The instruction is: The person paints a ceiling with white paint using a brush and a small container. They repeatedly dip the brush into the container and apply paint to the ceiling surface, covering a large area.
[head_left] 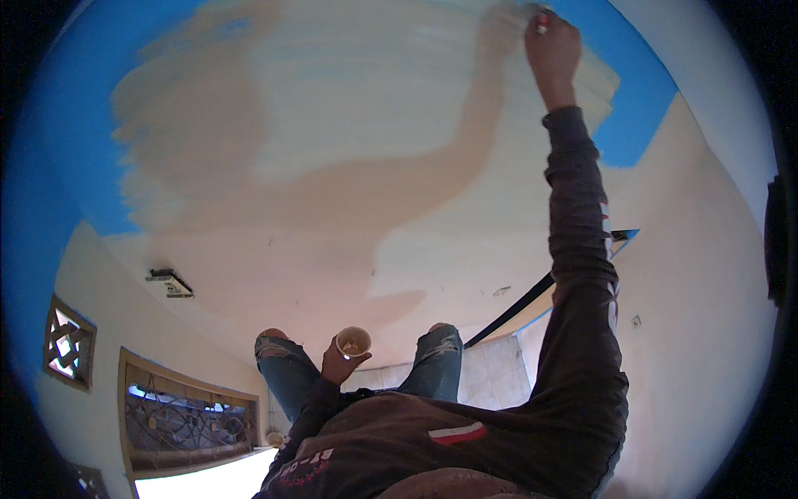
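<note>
“Cup (353, 343) first, in the head view: where and what shape?”

“Between the ripped denim legs (436, 370): a round-mouthed vessel, pale inside, with the left hand (335, 364) grasping its side.”

“And the right hand (554, 56)?”

“Clenched well above the cup and to its right, around a small red-and-white thing (543, 22); its full shape is too blurred to tell.”

“Textures?”

“Above the cup, beige paint (357, 108) spreads in streaky strokes, ragged at the edges over smooth blue paint (636, 125). Left of the cup and lower, a framed window (191, 422) has curling bars.”
</note>
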